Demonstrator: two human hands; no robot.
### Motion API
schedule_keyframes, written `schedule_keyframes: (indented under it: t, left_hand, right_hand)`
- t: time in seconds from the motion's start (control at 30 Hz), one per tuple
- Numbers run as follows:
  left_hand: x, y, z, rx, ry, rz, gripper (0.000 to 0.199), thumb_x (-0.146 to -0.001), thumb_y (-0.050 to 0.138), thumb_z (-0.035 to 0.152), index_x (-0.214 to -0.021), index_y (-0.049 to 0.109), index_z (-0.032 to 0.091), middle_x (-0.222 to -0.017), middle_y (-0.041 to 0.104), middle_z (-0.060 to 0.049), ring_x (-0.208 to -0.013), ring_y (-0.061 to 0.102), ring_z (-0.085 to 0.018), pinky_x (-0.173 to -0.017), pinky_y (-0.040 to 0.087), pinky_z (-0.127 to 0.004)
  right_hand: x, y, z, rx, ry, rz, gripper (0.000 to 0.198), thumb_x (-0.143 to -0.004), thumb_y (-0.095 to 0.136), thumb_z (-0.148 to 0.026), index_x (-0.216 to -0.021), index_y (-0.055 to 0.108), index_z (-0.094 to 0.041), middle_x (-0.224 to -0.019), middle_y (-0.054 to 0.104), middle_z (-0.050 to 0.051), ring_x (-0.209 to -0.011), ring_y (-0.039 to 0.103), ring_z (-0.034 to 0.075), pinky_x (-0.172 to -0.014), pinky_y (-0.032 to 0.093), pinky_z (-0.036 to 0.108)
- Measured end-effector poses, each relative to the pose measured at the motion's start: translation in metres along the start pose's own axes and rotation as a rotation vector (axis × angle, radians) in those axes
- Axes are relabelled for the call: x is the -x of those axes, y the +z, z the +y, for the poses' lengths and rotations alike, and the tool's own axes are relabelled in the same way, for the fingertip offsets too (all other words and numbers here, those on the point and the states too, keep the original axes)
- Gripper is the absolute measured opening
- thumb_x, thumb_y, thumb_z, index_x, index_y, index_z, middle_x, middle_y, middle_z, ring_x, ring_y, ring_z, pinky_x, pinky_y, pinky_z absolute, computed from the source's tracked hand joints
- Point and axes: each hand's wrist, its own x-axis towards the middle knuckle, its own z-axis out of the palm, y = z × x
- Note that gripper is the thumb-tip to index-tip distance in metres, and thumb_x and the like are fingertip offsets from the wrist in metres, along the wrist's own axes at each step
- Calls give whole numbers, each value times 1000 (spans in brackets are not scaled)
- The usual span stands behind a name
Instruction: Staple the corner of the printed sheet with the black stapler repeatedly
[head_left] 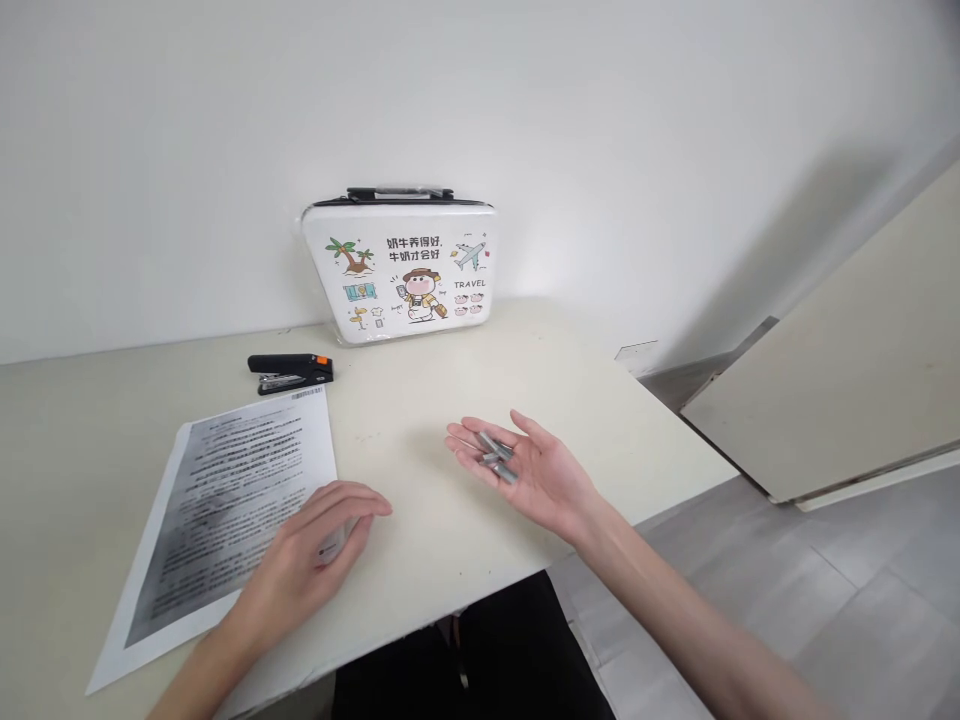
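My right hand (536,470) is palm up above the table, fingers stretched out. Several short grey strips of staples (500,468) lie loose across its palm and fingers. My left hand (319,540) is curled with its fingers bent over a small white box (330,546); a little dark print shows on it, and most of it is hidden by the hand. Under and beside that hand lies a printed sheet of paper (232,490). A black stapler (291,372) with an orange part rests just behind the sheet's top edge.
A white case (401,270) with cartoon prints and a black handle leans against the wall (600,130). The pale table (420,400) ends at the right, above a grey tiled floor (840,580). A light panel (840,370) stands beyond that edge.
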Motion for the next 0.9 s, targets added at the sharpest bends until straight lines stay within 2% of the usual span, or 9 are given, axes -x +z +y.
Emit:
schedule_keyframes:
  t: [0.23,0.33,0.43,0.53,0.6,0.73,0.83,0.9]
  left_hand:
    - [-5,8,29,43,7,-53,25,-107,51,18,-119,71,28,-116,74,-4,-112,69,-20,-95,57,-32]
    - [-5,7,31,20,8,-61,24,-107,51,20,-118,71,28,-116,74,-4,-111,70,-20,-95,57,-32]
    - [-1,2,26,-32,6,-49,24,-107,51,24,-116,72,28,-116,75,-4,-109,71,-20,-93,58,-32]
    - [7,-9,10,-130,-45,-34,22,-107,52,32,-117,72,30,-120,75,-3,-110,71,-22,-92,59,-34]
    - [14,-19,-7,-220,-75,-8,22,-107,53,37,-120,69,31,-125,73,-3,-117,70,-25,-99,58,-39]
    - [34,-38,-52,-433,-154,43,32,-106,52,47,-127,64,25,-137,69,-8,-135,60,-34,-119,44,-56]
    - [54,-49,-85,-549,-266,37,46,-108,44,51,-137,59,18,-149,61,-14,-149,46,-41,-123,35,-63]
    - [69,-52,-100,-575,-328,14,51,-108,41,52,-144,56,19,-157,55,-14,-154,39,-41,-125,32,-65]
  right_hand:
    - [21,20,19,-150,-19,-34,48,-108,49,-34,-143,60,-3,-146,67,19,-139,63,25,-120,50,34]
    - [27,22,20,-195,-28,-40,43,-108,48,-31,-142,61,-7,-143,69,15,-139,63,24,-116,54,34]
    - [31,21,20,-232,-28,-35,41,-105,55,-27,-139,63,-7,-140,71,17,-138,64,26,-113,57,34]
    - [33,19,21,-247,-52,-23,38,-102,61,-25,-136,66,-8,-136,72,17,-137,65,26,-112,60,36]
    - [34,17,21,-256,-68,7,33,-103,61,-25,-132,68,-11,-133,74,14,-134,67,24,-110,61,36]
    - [33,15,22,-298,-61,73,26,-105,59,-21,-127,69,-11,-130,75,13,-125,73,21,-105,64,29]
    - [29,14,22,-316,-34,86,25,-106,58,-19,-127,68,-11,-129,75,14,-120,75,20,-99,67,28]
    - [25,13,22,-331,-20,90,24,-105,59,-17,-126,67,-11,-128,75,14,-116,76,20,-96,68,27]
